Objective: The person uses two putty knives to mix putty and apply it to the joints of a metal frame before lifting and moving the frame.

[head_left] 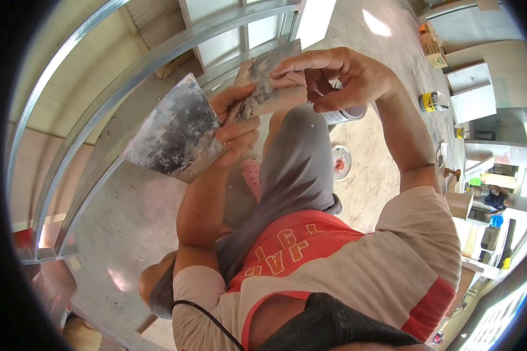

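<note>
Floor: stained, running beside metal bars.
Left hand: gripping smeared larger plate and smaller plate.
Right hand: partly curled, touching smaller plate's face.
Can: near knee.

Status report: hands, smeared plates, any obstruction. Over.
Left hand gripping larger smeared plate and smaller plate. Right hand open, fingertips at smaller plate, partly hiding it. Can partly behind right hand. Over.

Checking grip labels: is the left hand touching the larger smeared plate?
Touching. The head view shows the left hand with fingertips on the larger smeared plate, near its edge.
</note>
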Demonstrator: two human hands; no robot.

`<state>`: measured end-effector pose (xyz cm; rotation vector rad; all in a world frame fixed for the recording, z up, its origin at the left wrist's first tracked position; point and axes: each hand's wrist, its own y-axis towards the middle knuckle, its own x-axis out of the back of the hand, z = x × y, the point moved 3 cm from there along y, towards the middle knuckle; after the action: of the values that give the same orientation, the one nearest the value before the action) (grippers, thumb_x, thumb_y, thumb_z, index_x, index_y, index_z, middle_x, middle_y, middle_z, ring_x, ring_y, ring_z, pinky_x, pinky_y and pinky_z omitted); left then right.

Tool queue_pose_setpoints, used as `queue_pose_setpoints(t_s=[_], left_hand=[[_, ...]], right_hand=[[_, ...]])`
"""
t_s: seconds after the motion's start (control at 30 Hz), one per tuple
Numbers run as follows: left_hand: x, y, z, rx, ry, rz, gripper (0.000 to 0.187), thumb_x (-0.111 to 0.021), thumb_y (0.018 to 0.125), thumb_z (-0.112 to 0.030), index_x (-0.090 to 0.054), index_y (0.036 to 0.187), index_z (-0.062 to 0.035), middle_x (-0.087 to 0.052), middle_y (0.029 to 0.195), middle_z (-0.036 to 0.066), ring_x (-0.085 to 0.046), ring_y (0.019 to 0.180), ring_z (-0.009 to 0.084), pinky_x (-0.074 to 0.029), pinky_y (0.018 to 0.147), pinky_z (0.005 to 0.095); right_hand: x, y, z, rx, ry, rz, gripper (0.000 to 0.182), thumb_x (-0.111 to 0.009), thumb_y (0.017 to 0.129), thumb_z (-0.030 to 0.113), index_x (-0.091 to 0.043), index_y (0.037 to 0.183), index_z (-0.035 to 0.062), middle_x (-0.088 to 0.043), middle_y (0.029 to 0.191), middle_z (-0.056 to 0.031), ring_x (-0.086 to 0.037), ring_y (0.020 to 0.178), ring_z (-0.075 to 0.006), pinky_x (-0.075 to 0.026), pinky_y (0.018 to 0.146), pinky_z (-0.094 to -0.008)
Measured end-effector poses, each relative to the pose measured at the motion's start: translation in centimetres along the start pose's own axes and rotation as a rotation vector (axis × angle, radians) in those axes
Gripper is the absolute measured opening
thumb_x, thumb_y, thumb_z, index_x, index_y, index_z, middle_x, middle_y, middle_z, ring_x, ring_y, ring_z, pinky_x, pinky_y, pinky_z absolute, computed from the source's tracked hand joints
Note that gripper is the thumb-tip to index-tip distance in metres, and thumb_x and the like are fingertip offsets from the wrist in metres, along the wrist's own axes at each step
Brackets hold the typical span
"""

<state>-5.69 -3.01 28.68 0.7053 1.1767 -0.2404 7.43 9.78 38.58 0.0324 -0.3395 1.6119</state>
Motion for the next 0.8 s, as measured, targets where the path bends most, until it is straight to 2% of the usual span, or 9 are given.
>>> queue_pose_setpoints(t_s=[0.1,0.2,0.33,0.43,0.5,0.57,0.63,0.73,0.8], left_hand=[[-0.1,-0.2,0.1,-0.022,-0.042,0.037,0.048,-0.022,0.098,-0.030,-0.045,0.117,0.0067,-0.050,0.053,0.011,-0.048,0.049,0.0181,-0.040,0.041,0.0268],[-0.5,0.0,0.2,-0.052,-0.065,0.104,0.046,-0.022,0.098,-0.028,-0.041,0.121,0.0069,-0.054,0.064,0.014,-0.048,0.047,0.0167,-0.040,0.042,0.0283],[-1.6,-0.2,0.5,-0.307,-0.117,0.055,0.044,-0.023,0.098,-0.023,-0.033,0.128,0.0073,-0.058,0.095,0.019,-0.047,0.045,0.0143,-0.040,0.042,0.0281],[-1.0,-1.0,-0.6,-0.384,-0.081,0.155,0.045,-0.024,0.098,-0.021,-0.026,0.132,0.0084,-0.052,0.111,0.021,-0.048,0.046,0.0142,-0.040,0.042,0.0275],[-0.9,-2.8,-2.2,-0.454,0.013,0.159,0.046,-0.024,0.098,-0.021,-0.024,0.132,0.0087,-0.053,0.111,0.022,-0.048,0.044,0.0138,-0.040,0.041,0.0270],[-0.6,-5.4,-3.3,-0.517,0.093,0.157,0.046,-0.024,0.098,-0.021,-0.024,0.132,0.0099,-0.053,0.113,0.023,-0.048,0.043,0.0135,-0.040,0.040,0.0266],[-0.4,-7.8,-4.2,-0.574,0.179,0.167,0.046,-0.024,0.098,-0.021,-0.024,0.131,0.0119,-0.052,0.115,0.024,-0.047,0.041,0.0131,-0.039,0.039,0.0262],[0.1,-11.3,-4.2,-0.753,0.228,0.081,0.046,-0.024,0.098,-0.020,-0.026,0.128,0.0151,-0.049,0.118,0.027,-0.047,0.040,0.0133,-0.039,0.037,0.0255],[-0.1,-12.7,-3.6,-0.788,0.280,0.049,0.045,-0.023,0.098,-0.019,-0.028,0.125,0.0166,-0.050,0.115,0.027,-0.047,0.039,0.0137,-0.038,0.037,0.0261]], right_hand=[[-0.2,0.6,0.1,0.172,0.084,0.017,0.068,-0.058,0.070,-0.014,-0.045,0.132,0.0087,-0.057,0.118,-0.0095,-0.053,0.069,-0.0099,-0.045,0.060,-0.0227],[0.0,1.2,-0.3,0.275,0.216,0.017,0.068,-0.060,0.069,-0.014,-0.044,0.132,0.0051,-0.052,0.126,-0.0121,-0.054,0.069,-0.0122,-0.045,0.059,-0.0246],[-0.3,2.3,-1.1,0.408,0.345,0.056,0.065,-0.064,0.069,-0.011,-0.046,0.129,0.0019,-0.054,0.122,-0.0124,-0.053,0.068,-0.0129,-0.044,0.058,-0.0259],[0.8,2.0,-2.0,0.540,0.362,0.053,0.058,-0.065,0.070,-0.007,-0.049,0.125,0.0000,-0.059,0.111,-0.0108,-0.052,0.067,-0.0123,-0.041,0.057,-0.0248],[3.8,0.9,-4.1,0.191,0.202,-0.199,0.055,-0.062,0.071,-0.006,-0.050,0.125,0.0016,-0.060,0.108,-0.0120,-0.056,0.070,-0.0156,-0.044,0.059,-0.0275],[5.6,1.6,-7.3,-0.142,-0.269,-0.358,0.054,-0.060,0.072,-0.006,-0.051,0.124,0.0038,-0.059,0.109,-0.0134,-0.058,0.079,-0.0205,-0.047,0.067,-0.0311],[7.3,2.8,-11.5,-0.406,-1.058,-0.396,0.053,-0.058,0.072,-0.005,-0.052,0.123,0.0066,-0.057,0.114,-0.0151,-0.060,0.094,-0.0270,-0.049,0.079,-0.0355],[10.4,5.0,-19.2,-0.245,-1.488,-0.179,0.054,-0.058,0.070,-0.003,-0.052,0.122,0.0096,-0.050,0.124,-0.0163,-0.046,0.118,-0.0326,-0.040,0.099,-0.0400],[12.6,7.1,-22.0,-0.312,-1.659,-0.008,0.055,-0.060,0.068,-0.003,-0.052,0.121,0.0089,-0.047,0.128,-0.0144,-0.038,0.126,-0.0312,-0.032,0.105,-0.0395]])
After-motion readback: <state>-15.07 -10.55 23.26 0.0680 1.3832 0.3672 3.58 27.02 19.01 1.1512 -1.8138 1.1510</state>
